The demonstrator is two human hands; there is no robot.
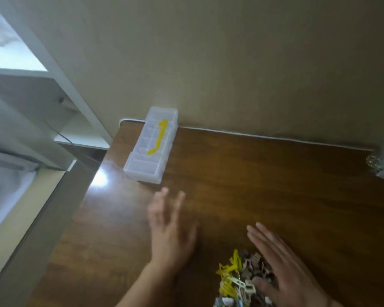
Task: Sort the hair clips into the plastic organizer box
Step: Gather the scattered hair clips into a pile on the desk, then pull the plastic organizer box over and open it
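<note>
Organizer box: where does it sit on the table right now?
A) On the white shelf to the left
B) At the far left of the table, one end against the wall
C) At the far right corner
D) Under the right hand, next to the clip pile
B: the clear organizer box with the yellow handle lies at the table's far left, its end touching the wall, beyond the left hand.

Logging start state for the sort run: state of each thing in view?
organizer box: lid closed, yellow handle on top, at the table's far edge against the wall
hair clips: loose pile on the table, unsorted
left hand: open, holds nothing
right hand: open, over the pile
</note>
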